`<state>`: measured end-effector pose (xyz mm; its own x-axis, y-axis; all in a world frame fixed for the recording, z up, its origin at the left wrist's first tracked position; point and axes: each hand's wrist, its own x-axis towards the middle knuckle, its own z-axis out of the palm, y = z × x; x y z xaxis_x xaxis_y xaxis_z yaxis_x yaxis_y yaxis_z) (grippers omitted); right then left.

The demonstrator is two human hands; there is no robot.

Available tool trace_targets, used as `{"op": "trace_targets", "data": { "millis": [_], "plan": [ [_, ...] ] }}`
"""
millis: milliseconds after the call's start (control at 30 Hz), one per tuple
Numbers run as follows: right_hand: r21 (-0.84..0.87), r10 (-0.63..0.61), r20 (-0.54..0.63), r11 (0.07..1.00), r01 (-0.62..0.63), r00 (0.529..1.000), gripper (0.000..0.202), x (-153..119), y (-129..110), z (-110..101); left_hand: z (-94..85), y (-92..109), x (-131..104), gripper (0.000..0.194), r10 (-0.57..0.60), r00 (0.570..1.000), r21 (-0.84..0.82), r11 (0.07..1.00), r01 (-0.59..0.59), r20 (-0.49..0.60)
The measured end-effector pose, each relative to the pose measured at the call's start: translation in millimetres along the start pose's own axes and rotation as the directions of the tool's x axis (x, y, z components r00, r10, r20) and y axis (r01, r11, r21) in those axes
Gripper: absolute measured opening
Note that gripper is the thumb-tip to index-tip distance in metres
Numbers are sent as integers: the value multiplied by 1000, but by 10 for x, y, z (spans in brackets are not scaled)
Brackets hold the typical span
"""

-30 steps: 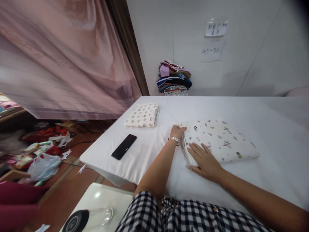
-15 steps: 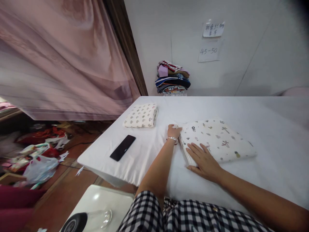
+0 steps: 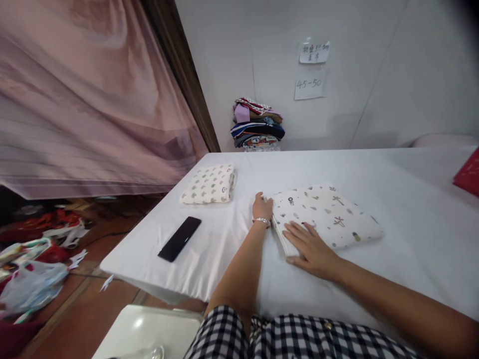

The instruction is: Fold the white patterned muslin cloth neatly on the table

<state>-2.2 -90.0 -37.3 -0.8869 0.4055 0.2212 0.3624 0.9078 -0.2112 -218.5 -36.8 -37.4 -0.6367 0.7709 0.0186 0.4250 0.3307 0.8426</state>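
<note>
A folded white cloth [image 3: 325, 214] printed with small palm trees and pineapples lies on the white-covered table [image 3: 419, 259]. My right hand [image 3: 312, 249] rests flat on its near left part, fingers spread. At the cloth's far left corner, my left hand [image 3: 263, 207], wearing a bracelet, stands against the edge. Its thumb is apart from the fingers, which are partly hidden and bent. Further left lies a second folded cloth [image 3: 209, 184] with small grey-green prints. A black phone [image 3: 180, 239] lies nearer to me.
A pile of folded fabrics [image 3: 258, 124] stands behind the table's back edge, by the wall. Pink curtain [image 3: 112, 99] hangs at left. Below it are plastic bags [image 3: 35, 284] on the floor. A white stool [image 3: 145, 329] stands near me. Something red [image 3: 469, 172] shows at far right.
The view has turned slightly right, bringing the red thing into sight. My left hand's thumb, earlier over the cloth's corner, is now at its edge. My right hand stays on the cloth.
</note>
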Motion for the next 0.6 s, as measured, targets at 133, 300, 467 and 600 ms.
{"op": "trace_targets", "data": {
  "millis": [133,300,467,600],
  "plan": [
    [-43,-32,-23,999,31,999,73,-20,-8,65,-16,8,-11,40,146,989,34,989,-146,17],
    [43,-12,47,999,10,999,72,-25,-24,-48,-11,-32,28,30,242,970,22,970,-242,8],
    [17,172,-21,985,-171,985,61,-42,395,-358,-16,-39,56,24,184,982,52,981,-187,44],
    [-106,400,-167,901,-420,901,58,-112,1099,-423,-16,-25,51,25,176,982,89,979,-181,61]
  ]
}}
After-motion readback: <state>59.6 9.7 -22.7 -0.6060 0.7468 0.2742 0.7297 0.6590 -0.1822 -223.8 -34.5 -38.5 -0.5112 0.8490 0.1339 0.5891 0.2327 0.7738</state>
